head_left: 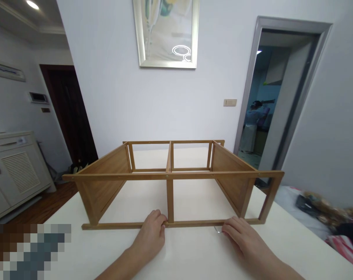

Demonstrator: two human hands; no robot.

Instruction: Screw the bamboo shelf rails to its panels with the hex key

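A bamboo shelf frame point(170, 175) lies on its side on the white table point(194, 256), with two solid slanted panels and thin rails. My left hand point(151, 231) rests on the table with its fingers curled against the frame's near bottom rail, right beside the middle upright. My right hand point(241, 235) lies palm down on the table, fingers stretched toward the same rail further right. A small shiny object point(217, 230), too small to name, sits just by its fingertips.
A white cabinet point(13, 167) stands at the left, beside a dark wooden door point(68, 116). A framed picture point(166, 33) hangs on the wall behind the table. An open doorway point(269, 105) at the right shows a person in another room. Cluttered items point(334, 217) lie at the far right.
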